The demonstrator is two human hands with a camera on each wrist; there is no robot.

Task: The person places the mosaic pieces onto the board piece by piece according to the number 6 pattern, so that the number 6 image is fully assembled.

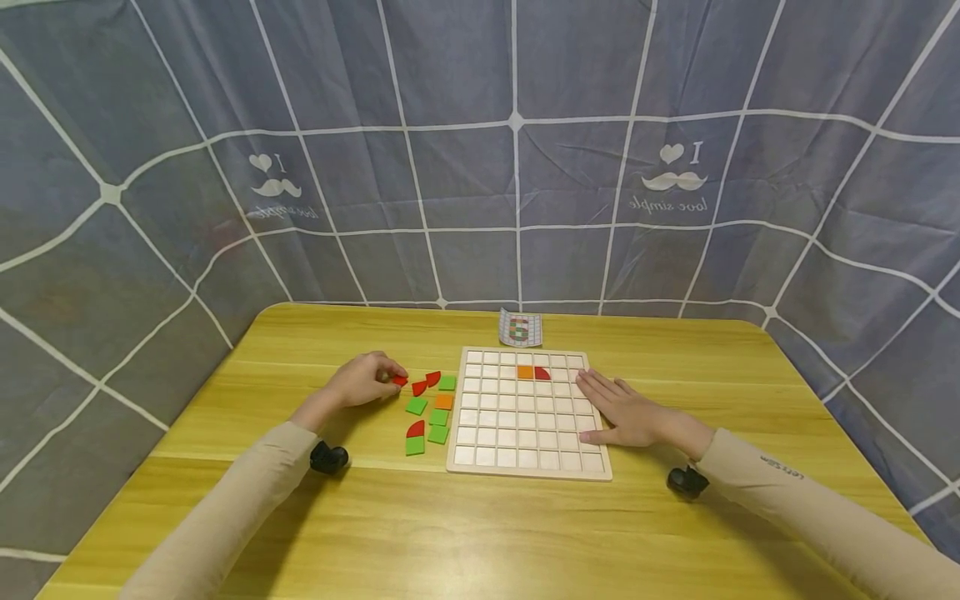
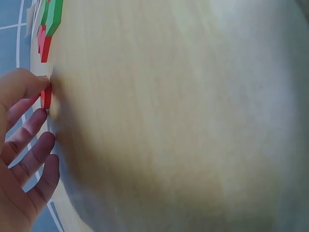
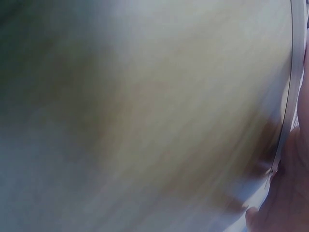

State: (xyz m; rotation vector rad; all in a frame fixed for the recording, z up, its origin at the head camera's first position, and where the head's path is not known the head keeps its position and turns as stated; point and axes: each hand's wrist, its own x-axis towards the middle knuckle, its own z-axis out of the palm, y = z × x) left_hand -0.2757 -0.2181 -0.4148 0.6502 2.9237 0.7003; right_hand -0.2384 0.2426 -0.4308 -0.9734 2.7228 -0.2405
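A pale wooden grid board lies on the yellow table. An orange square tile and a red quarter-round tile sit in its second row. My right hand rests flat on the board's right edge, fingers straight. My left hand pinches a small red tile on the table left of the board; the left wrist view shows the red tile edge-on at my fingertips. More loose red, green and orange tiles lie between that hand and the board.
A small pattern card stands just behind the board. A grey cloth with white lines walls in the table at the back and sides. The right wrist view shows only blurred tabletop and the board's edge.
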